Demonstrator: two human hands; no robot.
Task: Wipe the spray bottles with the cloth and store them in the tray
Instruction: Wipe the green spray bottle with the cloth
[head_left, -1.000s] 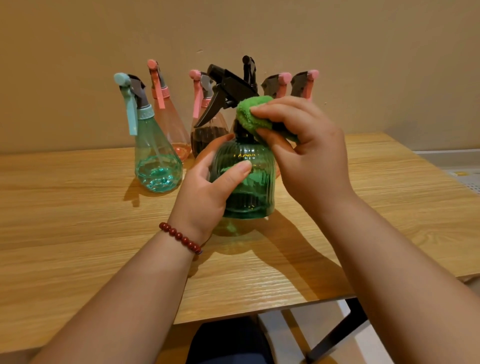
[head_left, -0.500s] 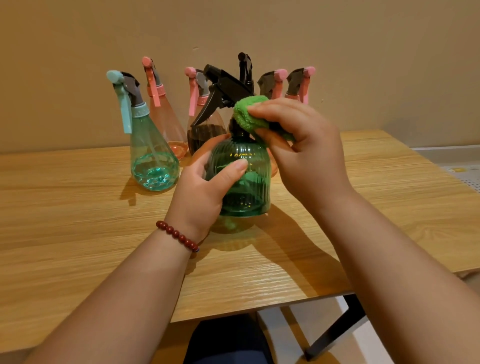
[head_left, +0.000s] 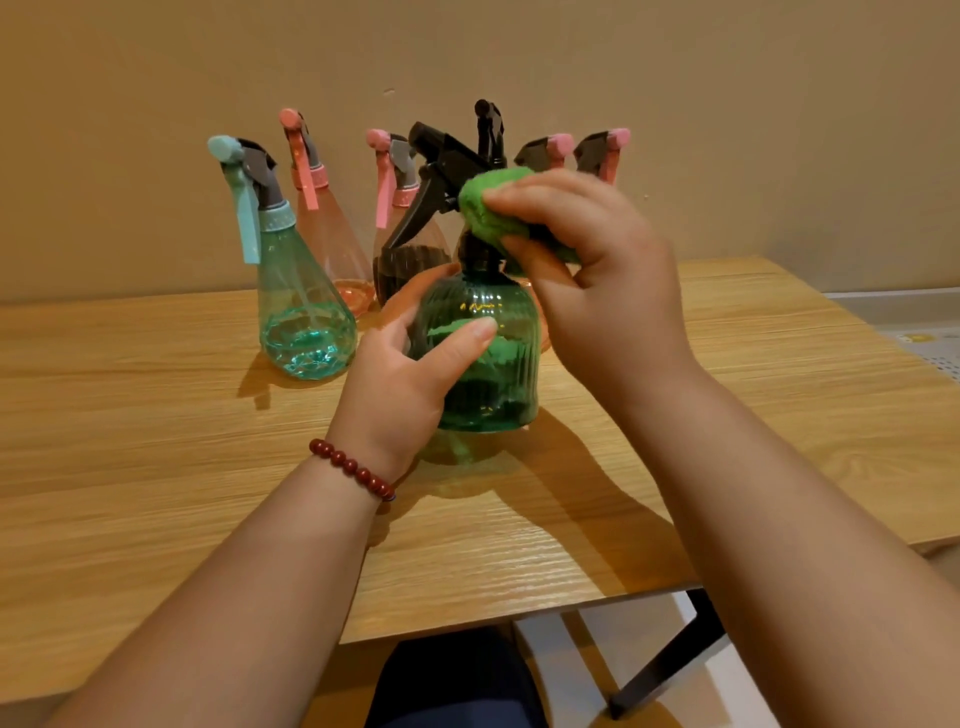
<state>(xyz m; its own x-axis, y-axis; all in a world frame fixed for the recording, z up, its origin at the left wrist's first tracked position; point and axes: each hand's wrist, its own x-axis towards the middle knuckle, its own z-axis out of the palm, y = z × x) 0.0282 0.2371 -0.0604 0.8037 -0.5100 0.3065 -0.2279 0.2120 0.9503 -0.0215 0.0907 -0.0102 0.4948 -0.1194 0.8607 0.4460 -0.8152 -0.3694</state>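
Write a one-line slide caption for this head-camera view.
Left hand grips a ribbed green spray bottle while the right hand presses a green cloth against its black sprayer neck.

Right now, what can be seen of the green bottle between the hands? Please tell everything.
The green bottle is clear, ribbed plastic, round-bodied, with a black trigger head pointing left. It is upright over the table, in front of the other bottles. The left grip holds its body, thumb on the front; the right grip presses a green cloth against its neck. Whether its base rests on the table is unclear.
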